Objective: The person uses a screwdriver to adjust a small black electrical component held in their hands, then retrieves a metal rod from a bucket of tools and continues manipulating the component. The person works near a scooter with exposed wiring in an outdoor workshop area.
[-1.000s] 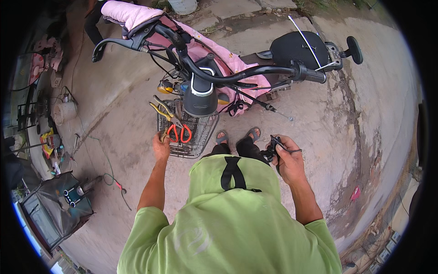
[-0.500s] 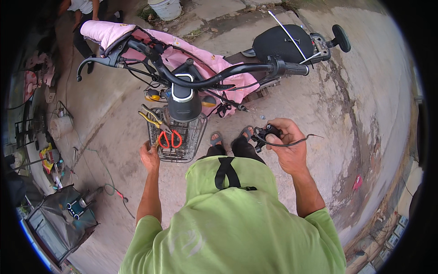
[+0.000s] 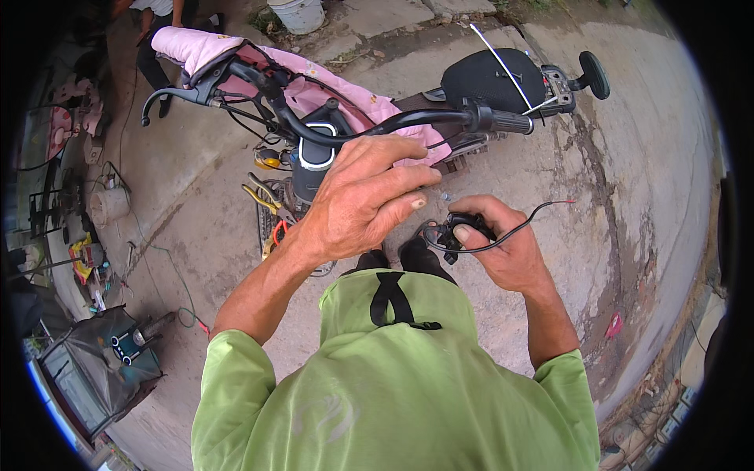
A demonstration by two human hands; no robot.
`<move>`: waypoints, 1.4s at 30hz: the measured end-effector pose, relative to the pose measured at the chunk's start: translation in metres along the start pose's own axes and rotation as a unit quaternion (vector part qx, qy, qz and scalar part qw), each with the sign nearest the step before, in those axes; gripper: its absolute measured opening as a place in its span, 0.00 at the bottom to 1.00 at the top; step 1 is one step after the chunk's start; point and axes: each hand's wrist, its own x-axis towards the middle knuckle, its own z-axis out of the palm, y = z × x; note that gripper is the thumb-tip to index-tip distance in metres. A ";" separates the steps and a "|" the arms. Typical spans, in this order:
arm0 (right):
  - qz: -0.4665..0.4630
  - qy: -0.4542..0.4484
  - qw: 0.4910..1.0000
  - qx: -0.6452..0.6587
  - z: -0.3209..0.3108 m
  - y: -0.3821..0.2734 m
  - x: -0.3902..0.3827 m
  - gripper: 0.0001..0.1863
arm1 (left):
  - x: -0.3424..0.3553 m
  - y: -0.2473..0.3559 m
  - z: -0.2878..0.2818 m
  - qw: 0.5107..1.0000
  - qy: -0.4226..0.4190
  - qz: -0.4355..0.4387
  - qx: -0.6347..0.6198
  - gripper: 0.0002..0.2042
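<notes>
My right hand [image 3: 503,247] is closed around a small black handlebar clamp part [image 3: 473,229], and a thin black cable [image 3: 542,210] curves out of it to a bare reddish end. My left hand [image 3: 369,196] is raised over the front of the electric bike, fingers apart, holding nothing. It hides part of the black headlight housing [image 3: 311,182] and most of the wire basket [image 3: 264,228]. Across the top runs the black handlebar [image 3: 377,129], with a grip [image 3: 510,122] on its right end and a brake lever [image 3: 169,96] on its left. Yellow-handled pliers [image 3: 263,196] and red-handled scissors [image 3: 280,231] lie on the basket.
A pink quilted cover [image 3: 345,90] drapes over the bike behind the bars. White rods [image 3: 503,64] lie on its black seat [image 3: 479,78]. Another person's legs [image 3: 153,63] show at the upper left. A bucket [image 3: 108,206] and a covered cart [image 3: 98,369] stand left.
My left hand has come up from beside the basket and moved right, toward my right hand. My right hand keeps hold of the clamp part, its cable now pointing farther up.
</notes>
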 end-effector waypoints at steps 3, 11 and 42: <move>-0.025 0.003 0.999 -0.033 -0.006 -0.004 -0.001 0.17 | -0.005 -0.012 0.023 0.990 -0.079 -0.042 -0.109 0.11; 0.021 -0.031 0.999 -0.007 -0.017 0.014 -0.006 0.17 | 0.002 -0.006 0.045 0.968 -0.187 -0.098 -0.134 0.09; 0.189 -0.282 0.937 -0.081 -0.048 0.023 0.015 0.14 | 0.001 0.001 0.065 0.957 -0.250 -0.118 -0.086 0.07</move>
